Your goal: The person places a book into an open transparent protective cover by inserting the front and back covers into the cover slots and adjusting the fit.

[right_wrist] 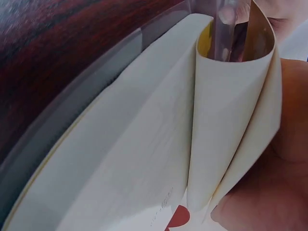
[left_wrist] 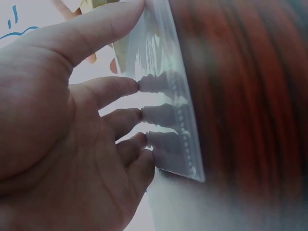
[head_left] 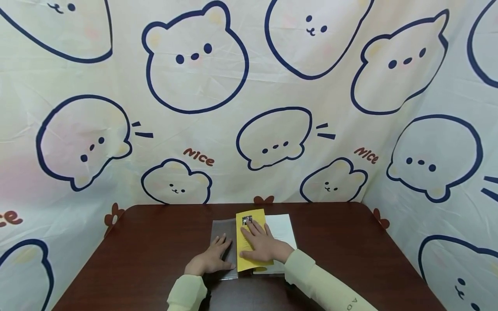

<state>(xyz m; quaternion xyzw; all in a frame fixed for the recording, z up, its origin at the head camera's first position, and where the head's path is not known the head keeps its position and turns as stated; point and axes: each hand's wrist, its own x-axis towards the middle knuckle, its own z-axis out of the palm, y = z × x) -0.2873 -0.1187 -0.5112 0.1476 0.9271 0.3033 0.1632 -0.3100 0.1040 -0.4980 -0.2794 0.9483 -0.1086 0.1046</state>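
Note:
A book with a yellow cover (head_left: pixel 249 242) lies on the table, its white page side (head_left: pixel 282 229) showing to the right. To its left a clear plastic book cover (head_left: pixel 219 226) is spread flat. My left hand (head_left: pixel 210 259) rests on this plastic with fingers extended; in the left wrist view the fingertips touch the shiny plastic sheet (left_wrist: pixel 163 120) beside its seamed edge. Spread across the yellow cover is my right hand (head_left: pixel 262 246), fingers out straight. From the right wrist, the white inner side of the cover (right_wrist: pixel 231 110) bows up in a curve above the pages (right_wrist: pixel 120 125).
The dark brown wooden table (head_left: pixel 155 242) extends around the book on both sides. Behind and beside it hangs a pale curtain (head_left: pixel 218 134) printed with cartoon animal faces.

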